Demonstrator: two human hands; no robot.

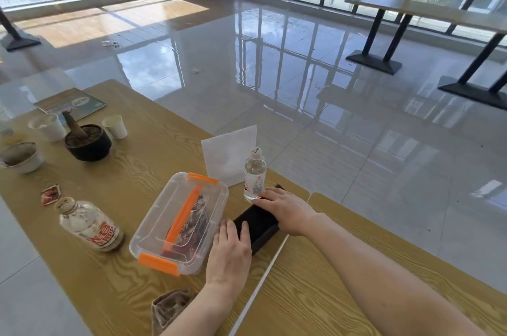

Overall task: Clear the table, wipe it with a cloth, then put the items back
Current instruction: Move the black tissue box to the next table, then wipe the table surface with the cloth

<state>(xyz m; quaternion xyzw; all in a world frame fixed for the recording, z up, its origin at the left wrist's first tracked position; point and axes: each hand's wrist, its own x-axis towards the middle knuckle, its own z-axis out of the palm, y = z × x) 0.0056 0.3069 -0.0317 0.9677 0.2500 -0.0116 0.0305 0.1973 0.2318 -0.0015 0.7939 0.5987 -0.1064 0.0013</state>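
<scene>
A black box [258, 226] lies on the wooden table [142, 143] near its right edge. My left hand [231, 250] rests on the box's near end with fingers over its top. At the box's far end, my right hand [285, 211] lies flat on it. Both hands grip the box. A clear plastic container [179, 223] with orange clips sits just left of the box. Close behind my right hand stands a small clear water bottle [254, 175]. A brown cloth [170, 308] lies crumpled at the table's near edge, under my left forearm.
A white folded sheet [229, 157] stands behind the bottle. Further left are a dirty drink bottle [90, 226], a red wrapper [50, 194], a black plant pot [87, 142], two paper cups [115, 126], a soiled bowl [20, 157] and a green book [72, 102]. Other tables stand far right.
</scene>
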